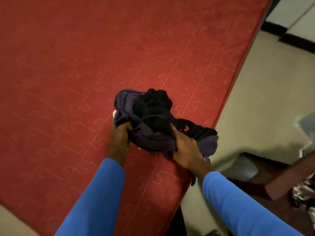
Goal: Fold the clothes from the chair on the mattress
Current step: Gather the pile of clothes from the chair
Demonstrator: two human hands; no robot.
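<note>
A crumpled bundle of dark clothes (153, 116), black and dark purple, lies on the red mattress (68, 65) close to its right edge. My left hand (119, 135) grips the bundle's left side, fingers curled into the purple cloth. On the near right side, my right hand (185, 149) holds the bundle, fingers wrapped over the fabric. Part of the cloth hangs over the mattress edge by my right wrist. Both arms wear blue sleeves.
Pale floor (255, 99) runs along the right of the mattress. A dark brown wooden piece of furniture (279, 181) stands at the lower right with patterned cloth (305, 193) on it. A wall with dark skirting (289, 36) is at the top right.
</note>
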